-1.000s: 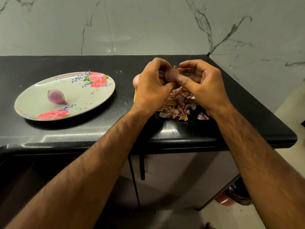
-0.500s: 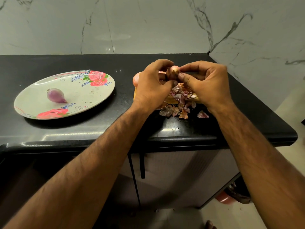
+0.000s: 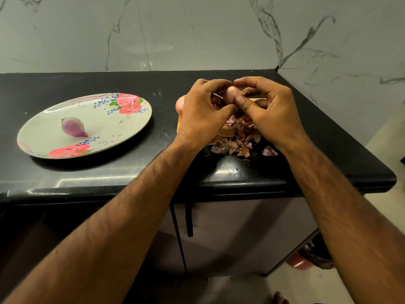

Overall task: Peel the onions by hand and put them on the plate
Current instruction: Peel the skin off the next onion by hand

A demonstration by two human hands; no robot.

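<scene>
Above the table point(image 3: 87, 172) at right | left hand point(image 3: 201, 115) and right hand point(image 3: 269, 113) both grip one onion point(image 3: 230, 94) | peels point(image 3: 238, 141) heaped beneath | peeled onion point(image 3: 73, 127) lies on plate point(image 3: 131, 119), well left | risk: slick, half-skinned, it may slip free and roll off the edge

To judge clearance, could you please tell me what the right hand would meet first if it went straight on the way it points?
Most likely the left hand, whose fingertips almost touch the right hand over the small pale-pink onion both pinch; depth is unclear.
</scene>
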